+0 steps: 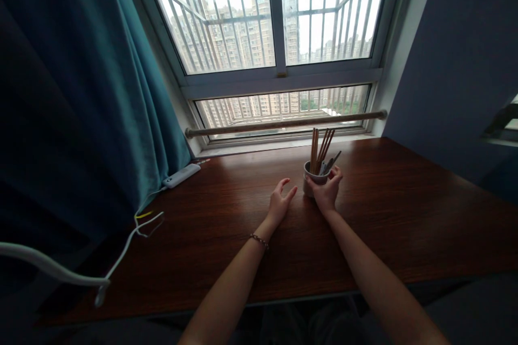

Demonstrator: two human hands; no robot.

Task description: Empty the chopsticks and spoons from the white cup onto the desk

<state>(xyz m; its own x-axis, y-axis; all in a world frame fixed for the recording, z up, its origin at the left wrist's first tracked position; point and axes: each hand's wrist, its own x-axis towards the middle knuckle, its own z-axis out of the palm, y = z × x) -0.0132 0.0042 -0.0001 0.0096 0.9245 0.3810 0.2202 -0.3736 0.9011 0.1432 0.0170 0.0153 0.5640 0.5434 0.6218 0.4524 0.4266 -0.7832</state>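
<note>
A light-coloured round holder (307, 187) stands upright on the brown wooden table (226, 259). Several wooden chopsticks (319, 151) rise out of it, along with a thin dark-handled utensil (332, 161) whose kind I cannot make out. My right hand (327, 190) is wrapped round the near right side of the holder, thumb and fingers against its rim. To the left of the holder, my left hand (280, 202) hovers just above the table with thumb and fingers apart, touching nothing. A bracelet circles my left wrist.
A white power strip (182, 176) lies at the table's left edge by the blue curtain (137, 91). White cables (125, 250) hang over the left side. A rail (283, 125) crosses the window beyond the table's far edge, and a wall (441, 75) stands at right.
</note>
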